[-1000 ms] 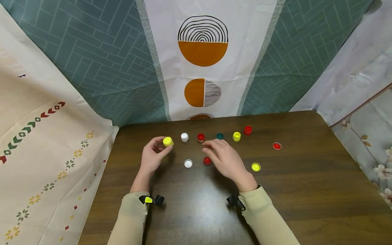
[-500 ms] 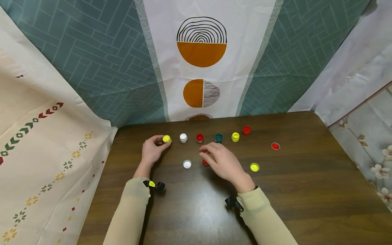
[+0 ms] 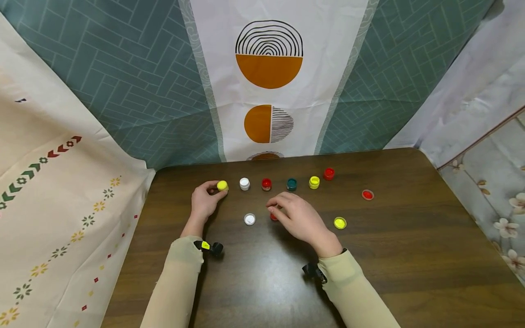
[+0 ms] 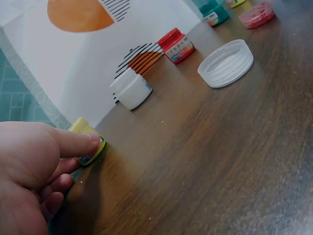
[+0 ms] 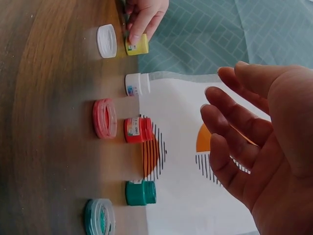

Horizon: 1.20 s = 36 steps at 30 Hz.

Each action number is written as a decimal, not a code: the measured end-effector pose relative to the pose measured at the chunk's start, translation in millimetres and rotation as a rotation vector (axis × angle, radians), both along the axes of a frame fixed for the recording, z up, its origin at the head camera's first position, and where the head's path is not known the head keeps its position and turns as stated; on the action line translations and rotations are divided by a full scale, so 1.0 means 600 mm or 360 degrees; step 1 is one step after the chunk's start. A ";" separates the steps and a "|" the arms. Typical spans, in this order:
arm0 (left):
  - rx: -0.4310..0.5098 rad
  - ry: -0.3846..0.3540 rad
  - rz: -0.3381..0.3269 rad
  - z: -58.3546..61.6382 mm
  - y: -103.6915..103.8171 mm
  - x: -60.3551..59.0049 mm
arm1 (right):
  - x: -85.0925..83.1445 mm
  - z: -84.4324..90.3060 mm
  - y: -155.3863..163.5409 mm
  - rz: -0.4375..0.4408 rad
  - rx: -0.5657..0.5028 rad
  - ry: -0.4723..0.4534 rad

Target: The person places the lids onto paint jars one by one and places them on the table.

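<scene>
The left hand (image 4: 29, 166) pinches a yellow jar (image 4: 80, 125) left of the white jar (image 4: 132, 91); right of the white jar, the counter (image 4: 195, 152) bears a red jar (image 4: 177, 48), a clear lid (image 4: 226, 64) and, farther off, a green jar (image 4: 214, 13) and red lid (image 4: 257, 16).

A dark brown table (image 3: 410, 255) with visible grain and rounded far corners fills the lower middle, a pale glare (image 3: 262, 273) on its near part. Behind it hangs a teal cloth (image 3: 119, 82) with a light-lined brick pattern, split by a white panel (image 3: 270, 98) bearing an arc-topped orange circle (image 3: 269, 70), a smaller orange-and-striped circle (image 3: 269, 124) and part of a third. At left, a cream cloth (image 3: 61, 177) carries flowers, arrows and diamonds; at right hang creased whitish fabric (image 3: 455, 105) and grey fabric (image 3: 488, 168) with pale blossoms.
</scene>
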<state>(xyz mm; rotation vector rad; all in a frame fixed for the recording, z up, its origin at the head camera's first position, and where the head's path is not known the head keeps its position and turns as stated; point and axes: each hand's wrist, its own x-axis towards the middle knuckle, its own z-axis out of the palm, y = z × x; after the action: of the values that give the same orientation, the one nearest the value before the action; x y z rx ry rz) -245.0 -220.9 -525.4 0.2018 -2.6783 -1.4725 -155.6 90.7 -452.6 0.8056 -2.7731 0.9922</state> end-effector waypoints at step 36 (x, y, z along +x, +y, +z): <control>-0.0719 0.0300 -0.0086 0.034 0.137 -0.013 | 0.004 0.003 0.017 -0.0020 0.0002 0.0051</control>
<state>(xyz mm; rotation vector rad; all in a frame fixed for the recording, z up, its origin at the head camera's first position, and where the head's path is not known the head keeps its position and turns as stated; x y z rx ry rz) -252.6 -138.8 -505.0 -0.0386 -2.7821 -0.8109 -153.4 100.6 -450.7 0.7959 -2.7486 0.9669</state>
